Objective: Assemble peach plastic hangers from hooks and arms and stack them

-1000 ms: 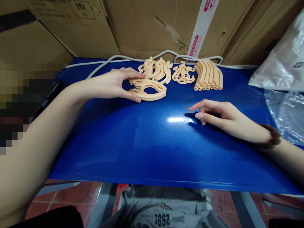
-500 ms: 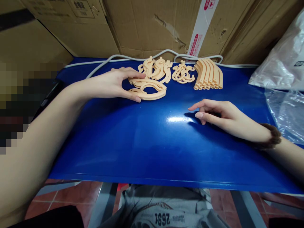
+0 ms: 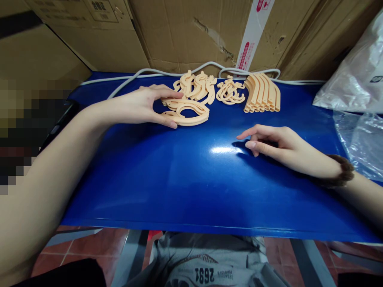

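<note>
My left hand (image 3: 146,104) reaches over the left end of a pile of curved beige plastic pieces (image 3: 194,120), thumb at the front and fingers behind, closed around that end. Behind this pile lie beige hook-topped pieces (image 3: 201,88). Farther right is a small heap of thin beige hooks (image 3: 229,92), and beside it a row of beige curved arms (image 3: 263,93) stacked side by side. My right hand (image 3: 269,142) hovers low over the blue table with loosely bent, parted fingers and holds nothing.
The blue table (image 3: 179,179) has cardboard boxes (image 3: 185,36) along its back. A white cable (image 3: 143,71) runs behind the pieces. At the right lie a white plastic bag (image 3: 356,79) and clear film (image 3: 363,139). A dark object (image 3: 61,119) is at the left edge.
</note>
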Available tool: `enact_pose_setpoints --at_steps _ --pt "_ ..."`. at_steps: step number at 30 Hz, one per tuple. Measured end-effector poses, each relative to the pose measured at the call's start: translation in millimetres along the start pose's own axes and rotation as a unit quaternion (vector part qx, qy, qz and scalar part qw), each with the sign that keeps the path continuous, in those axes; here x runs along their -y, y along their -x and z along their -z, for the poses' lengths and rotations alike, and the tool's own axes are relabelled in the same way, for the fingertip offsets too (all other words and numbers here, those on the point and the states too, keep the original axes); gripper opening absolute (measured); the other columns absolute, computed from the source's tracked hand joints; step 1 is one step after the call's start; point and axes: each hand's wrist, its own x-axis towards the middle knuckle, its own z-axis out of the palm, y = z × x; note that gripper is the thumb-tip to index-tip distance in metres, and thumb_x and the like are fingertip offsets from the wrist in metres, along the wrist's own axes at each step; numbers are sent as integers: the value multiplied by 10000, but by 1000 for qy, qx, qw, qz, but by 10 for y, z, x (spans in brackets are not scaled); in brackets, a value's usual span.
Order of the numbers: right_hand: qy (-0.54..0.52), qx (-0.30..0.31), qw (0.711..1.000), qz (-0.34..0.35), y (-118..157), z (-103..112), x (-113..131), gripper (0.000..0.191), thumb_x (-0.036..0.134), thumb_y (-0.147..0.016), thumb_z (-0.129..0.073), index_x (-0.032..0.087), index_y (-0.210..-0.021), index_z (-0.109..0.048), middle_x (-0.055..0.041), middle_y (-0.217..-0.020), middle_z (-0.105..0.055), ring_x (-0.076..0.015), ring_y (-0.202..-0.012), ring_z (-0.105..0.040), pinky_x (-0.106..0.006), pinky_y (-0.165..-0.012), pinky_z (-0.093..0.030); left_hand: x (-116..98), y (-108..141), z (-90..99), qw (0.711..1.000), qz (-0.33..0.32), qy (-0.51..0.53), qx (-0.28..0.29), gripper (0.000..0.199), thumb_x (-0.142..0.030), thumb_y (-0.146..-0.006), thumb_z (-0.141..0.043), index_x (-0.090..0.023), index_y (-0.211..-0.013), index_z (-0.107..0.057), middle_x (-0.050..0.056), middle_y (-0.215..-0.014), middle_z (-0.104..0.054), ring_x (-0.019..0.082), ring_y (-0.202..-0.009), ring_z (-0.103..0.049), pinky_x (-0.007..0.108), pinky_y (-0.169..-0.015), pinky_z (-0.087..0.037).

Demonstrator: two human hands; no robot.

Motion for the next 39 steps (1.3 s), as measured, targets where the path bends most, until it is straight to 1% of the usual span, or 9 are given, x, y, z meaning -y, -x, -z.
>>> enact_pose_setpoints --at_steps 6,10,15,23,29,31,34,36,39 --pt "4 -3 1000 0 -4 -7 -2 367 464 -968 -529 189 -1178 -652 -6 -734 -623 -136 -670 -548 -262 -600 -376 15 1 4 1000 1 -3 1 932 -707 -717 -662 -211 -1478 -456 87 -1501 -461 312 -1382 -402 449 -1182 -248" --pt "3 -2 1000 4 1 2 -11 350 452 -969 -537 193 -1175 -654 0 -738 -626 -129 -678 -548 -256 -613 -382 -1 1 6 1000 3 -6 1 937 -716 -721 -651 -195 -1475 -459 88 -1499 -463 307 -1386 -399 434 -1183 -250" --pt "4 0 1000 -1 5 4 -6 363 466 -968 -531 191 -1173 -653 -2 -738 -623 -130 -671 -542 -257 -599 -374 -17 -2 -5 1000 1 -1 0 922 -707 -722 -656 -199 -1468 -469 92 -1485 -476 301 -1370 -412 443 -1181 -246" --pt "6 -1 1000 -5 -2 -6 -6 364 477 -965 -530 201 -1167 -654 -4 -733 -623 -140 -680 -551 -267 -612 -383 -10 -4 -5 1000 5 -2 1 944 -711 -705 -661 -203 -1475 -458 97 -1508 -454 315 -1387 -394 462 -1183 -231" --pt "7 -1 1000 -8 -2 -3 -9 364 476 -963 -529 202 -1163 -661 -6 -738 -631 -143 -682 -556 -272 -618 -387 -50 5 0 1000 23 -3 -2 1000 -720 -705 -651 -192 -1511 -383 99 -1538 -435 323 -1420 -363 478 -1194 -191" --pt "7 -1 1000 -9 -1 -2 -8 368 480 -960 -532 202 -1163 -662 -7 -742 -635 -144 -684 -557 -272 -615 -384 -19 17 17 1000 19 -6 -3 1011 -715 -704 -664 -216 -1526 -351 81 -1550 -422 317 -1429 -359 462 -1198 -197" --pt "6 -1 1000 -6 -2 0 -9 359 475 -961 -534 204 -1159 -662 -3 -739 -632 -140 -678 -552 -270 -613 -381 87 51 74 1000 17 -14 -9 1034 -714 -680 -693 -294 -1544 -308 31 -1554 -417 305 -1416 -386 419 -1191 -240" --pt "6 -1 1000 -2 -5 0 -8 355 473 -963 -534 203 -1155 -662 -1 -733 -627 -137 -675 -548 -269 -615 -382 178 80 121 999 20 -34 -14 1058 -716 -669 -704 -333 -1554 -267 15 -1520 -456 308 -1383 -422 417 -1167 -283" --pt "9 -1 1000 -4 -9 -3 -2 365 483 -960 -533 198 -1148 -663 -3 -730 -626 -139 -675 -548 -270 -613 -380 286 116 167 997 30 -71 -4 1074 -719 -681 -695 -337 -1565 -219 30 -1429 -533 313 -1322 -472 443 -1117 -338"
